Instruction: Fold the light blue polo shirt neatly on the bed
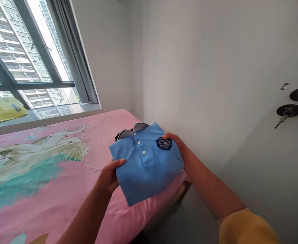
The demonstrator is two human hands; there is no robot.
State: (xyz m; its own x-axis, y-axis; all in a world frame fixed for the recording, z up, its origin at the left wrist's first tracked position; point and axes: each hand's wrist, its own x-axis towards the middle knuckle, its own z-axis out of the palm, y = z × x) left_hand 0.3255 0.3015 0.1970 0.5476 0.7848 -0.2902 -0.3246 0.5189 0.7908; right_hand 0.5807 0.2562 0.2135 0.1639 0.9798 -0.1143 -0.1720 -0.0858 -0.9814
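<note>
A folded light-blue polo shirt (136, 176) is held up in front of me, over the corner of the bed. It has a grey-and-dark collar, white buttons down the placket and a dark shield badge (164, 143) on the chest. My left hand (110, 174) grips its left edge, thumb on top and the fingers hidden underneath. On the opposite edge, my right hand (178, 144) is closed round the cloth, its thumb by the badge. The shirt's underside cannot be seen.
Pink bedding (87, 183) with a white-and-green bird print covers the bed. A yellow package (5, 109) lies on the sill below the window at the left, beside a grey curtain (74, 51). To the right, a key (281, 121) sticks out of a door lock.
</note>
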